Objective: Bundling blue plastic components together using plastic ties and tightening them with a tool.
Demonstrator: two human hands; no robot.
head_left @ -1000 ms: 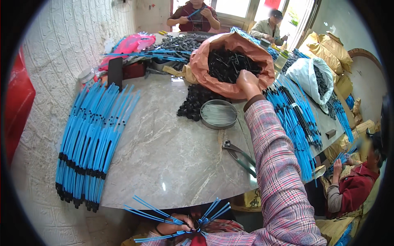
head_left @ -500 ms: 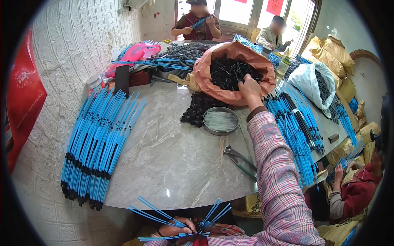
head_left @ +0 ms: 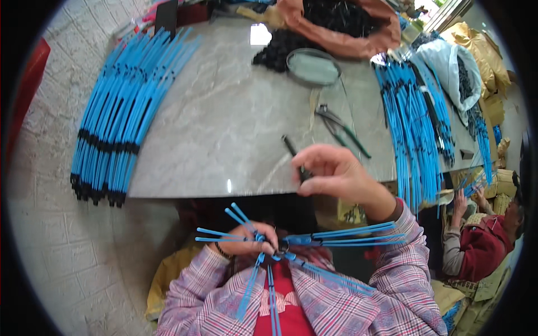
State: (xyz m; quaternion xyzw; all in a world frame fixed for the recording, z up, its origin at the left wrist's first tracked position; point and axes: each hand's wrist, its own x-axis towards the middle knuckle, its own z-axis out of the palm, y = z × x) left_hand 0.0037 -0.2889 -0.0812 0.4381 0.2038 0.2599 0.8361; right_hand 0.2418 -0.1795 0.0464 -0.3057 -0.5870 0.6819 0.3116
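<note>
My left hand (head_left: 242,242), in front of my chest, is closed on the centre of a bundle of blue rods (head_left: 347,242) that fan out around a dark hub. The fingers hide part of that hub. Over the table's front edge, my right hand (head_left: 339,173) pinches a short black stick-shaped part (head_left: 290,148) between thumb and fingers. The stick tilts up and to the left, apart from the rods. Beyond the right hand lie pliers with green handles (head_left: 352,140).
Stacked blue rods with black fittings (head_left: 115,106) lie at left, and more blue rods (head_left: 412,129) at right. Further back are a salmon-coloured sack (head_left: 336,42) of black parts, a black pile (head_left: 274,53) and a round tin (head_left: 291,73). A co-worker (head_left: 476,241) sits at right.
My right hand has come out of the sack toward me, now with a black stick-shaped part. The left hand has risen with the rods, and the view has tilted down.
</note>
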